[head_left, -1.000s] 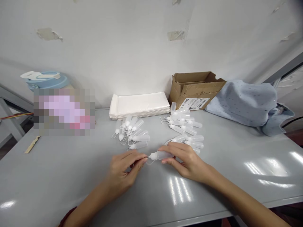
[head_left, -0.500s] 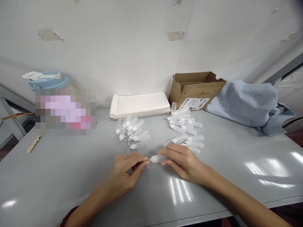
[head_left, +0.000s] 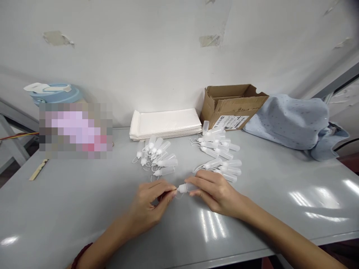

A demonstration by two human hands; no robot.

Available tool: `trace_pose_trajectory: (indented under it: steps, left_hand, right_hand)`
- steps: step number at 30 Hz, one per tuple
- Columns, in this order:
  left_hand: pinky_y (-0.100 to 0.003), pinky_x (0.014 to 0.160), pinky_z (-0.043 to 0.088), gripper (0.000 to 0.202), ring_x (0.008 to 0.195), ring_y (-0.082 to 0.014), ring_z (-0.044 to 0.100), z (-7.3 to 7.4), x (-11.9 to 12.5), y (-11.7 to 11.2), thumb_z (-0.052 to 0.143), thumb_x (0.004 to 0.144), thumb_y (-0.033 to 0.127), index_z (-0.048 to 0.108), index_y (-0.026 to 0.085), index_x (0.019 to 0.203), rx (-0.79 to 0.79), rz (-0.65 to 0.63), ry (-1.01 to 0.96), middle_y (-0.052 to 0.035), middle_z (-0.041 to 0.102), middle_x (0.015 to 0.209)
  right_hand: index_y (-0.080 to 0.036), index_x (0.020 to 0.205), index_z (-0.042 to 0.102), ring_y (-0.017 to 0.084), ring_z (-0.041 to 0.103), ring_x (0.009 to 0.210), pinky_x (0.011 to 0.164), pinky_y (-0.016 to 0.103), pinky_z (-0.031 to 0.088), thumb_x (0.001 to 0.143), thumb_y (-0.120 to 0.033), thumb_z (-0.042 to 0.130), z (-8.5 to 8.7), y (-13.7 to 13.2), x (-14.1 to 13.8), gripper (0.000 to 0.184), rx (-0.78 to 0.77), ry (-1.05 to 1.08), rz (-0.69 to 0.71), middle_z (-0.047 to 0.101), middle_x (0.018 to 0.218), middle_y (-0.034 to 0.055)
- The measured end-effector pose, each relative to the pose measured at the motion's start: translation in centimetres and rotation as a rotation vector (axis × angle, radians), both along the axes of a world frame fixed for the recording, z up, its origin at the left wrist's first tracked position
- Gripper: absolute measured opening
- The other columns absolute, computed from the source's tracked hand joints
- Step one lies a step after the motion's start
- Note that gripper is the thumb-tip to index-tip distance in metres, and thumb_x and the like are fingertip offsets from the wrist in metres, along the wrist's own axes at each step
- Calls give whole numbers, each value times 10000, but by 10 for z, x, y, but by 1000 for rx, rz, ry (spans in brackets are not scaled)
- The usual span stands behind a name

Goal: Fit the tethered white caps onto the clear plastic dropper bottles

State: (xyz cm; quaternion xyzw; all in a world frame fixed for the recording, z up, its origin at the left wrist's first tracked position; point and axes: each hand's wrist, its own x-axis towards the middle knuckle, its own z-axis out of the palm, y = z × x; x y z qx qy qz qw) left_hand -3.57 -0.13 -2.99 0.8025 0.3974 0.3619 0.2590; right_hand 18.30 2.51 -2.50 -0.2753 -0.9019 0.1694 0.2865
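Observation:
Between my hands lies a small translucent dropper bottle [head_left: 183, 188], tilted almost level, its white cap and pointed tip facing left. My right hand [head_left: 214, 190] is closed around its body from the right. At the tip, my left hand [head_left: 153, 198] is pinched, thumb against forefinger; what exactly sits between those fingertips is hidden. A thin strap loops below the cap. Just beyond my left hand is a group of similar dropper bottles [head_left: 165, 171] with looped straps. More dropper bottles [head_left: 212, 163] lie behind my right hand, their thin tips pointing left.
A stack of white padded envelopes [head_left: 168, 123] rests against the wall. To its right stands an open cardboard box [head_left: 235, 106], beside a pale blue cloth hat [head_left: 288, 121]. A blue-lidded container [head_left: 56, 93] and a blurred patch occupy the left of the grey table [head_left: 84, 194].
Both hands keep almost the same pose on the dropper bottle. The view has shifted very slightly; nothing else has visibly moved.

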Motion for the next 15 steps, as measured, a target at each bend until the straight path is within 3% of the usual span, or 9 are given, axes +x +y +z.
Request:
trace_pose_trajectory:
  steps: [7, 15]
  left_hand:
    - [-196, 559, 463, 106, 570, -93, 563, -3, 4, 1, 568, 845, 169, 622, 176, 935, -3, 177, 17, 25, 628, 681]
    - [-189, 543, 439, 97, 548, -88, 530, 3, 5, -1, 533, 859, 153, 624, 186, 851, 10, 180, 35, 35, 584, 628]
  right_hand:
    - [-115, 1097, 586, 158, 548, 696, 594, 266, 465, 926, -198, 473, 3, 4, 4, 222, -3, 57, -80, 592, 813, 84]
    - [-93, 1118, 593, 162, 576, 738, 623, 277, 492, 903, -149, 512, 4, 6, 7, 237, -21, 102, -58, 611, 848, 106]
